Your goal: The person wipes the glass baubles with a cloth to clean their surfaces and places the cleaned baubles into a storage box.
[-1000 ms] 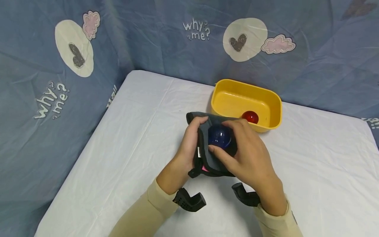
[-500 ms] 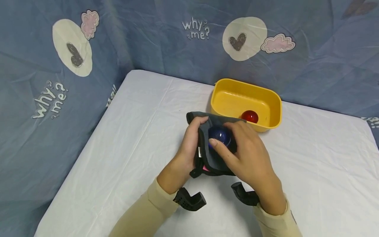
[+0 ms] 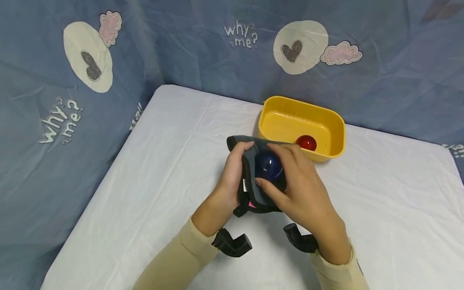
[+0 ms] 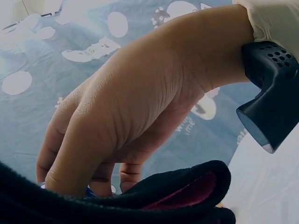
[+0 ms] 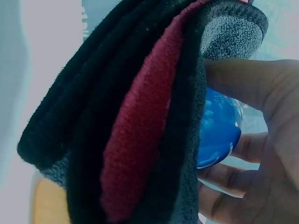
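My left hand point(image 3: 230, 177) grips a folded grey cloth point(image 3: 262, 196) with black edging, its thumb over the left fold. A glossy dark blue ball point(image 3: 267, 166) sits in the fold. Around this ball, my right hand point(image 3: 304, 189) curls, its thumb at the near side and its fingers at the far side. In the right wrist view the ball point(image 5: 217, 128) shows between the cloth and the fingers, beside a pink layer point(image 5: 145, 121) of the cloth. From the left wrist, the right hand point(image 4: 126, 102) arches over the cloth edge, its fingertips partly hidden.
Behind the cloth stands a yellow tub point(image 3: 282, 110), partly overlapped by it in the head view. Inside the tub lies a shiny red ball point(image 3: 306, 142). White sheeting point(image 3: 174, 181) covers the table, and blue printed fabric point(image 3: 199, 48) hangs behind and to the left.
My right thumb slid up over the blue ball, then back down to its lower edge, while the fingers shifted slightly left. My left hand keeps its hold on the cloth.
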Tool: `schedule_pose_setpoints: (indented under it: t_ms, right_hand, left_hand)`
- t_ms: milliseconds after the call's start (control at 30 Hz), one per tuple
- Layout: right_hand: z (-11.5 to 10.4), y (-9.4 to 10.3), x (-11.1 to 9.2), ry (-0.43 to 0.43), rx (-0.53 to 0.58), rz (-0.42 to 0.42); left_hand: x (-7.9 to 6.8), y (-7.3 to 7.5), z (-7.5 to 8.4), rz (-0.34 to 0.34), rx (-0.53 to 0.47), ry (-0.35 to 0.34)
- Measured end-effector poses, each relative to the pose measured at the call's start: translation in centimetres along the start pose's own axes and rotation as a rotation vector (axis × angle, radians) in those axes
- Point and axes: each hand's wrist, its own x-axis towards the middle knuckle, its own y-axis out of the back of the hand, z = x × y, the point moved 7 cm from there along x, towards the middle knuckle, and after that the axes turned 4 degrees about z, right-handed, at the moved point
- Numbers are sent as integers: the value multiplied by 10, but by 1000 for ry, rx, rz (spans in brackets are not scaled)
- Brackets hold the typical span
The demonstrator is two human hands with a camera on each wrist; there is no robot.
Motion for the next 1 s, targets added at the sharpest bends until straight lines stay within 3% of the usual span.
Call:
schedule_pose_setpoints:
  t_ms: [267, 500, 1000]
  right_hand:
    - [-1, -2, 0, -5, -25, -12]
    - [-1, 1, -1, 20, -34, 39]
    - [2, 1, 0, -7, -56, 22]
  left_hand:
    - [-1, 0, -1, -19, -11, 11]
    - [-2, -3, 0, -51, -12, 7]
    - [0, -4, -2, -32, -5, 7]
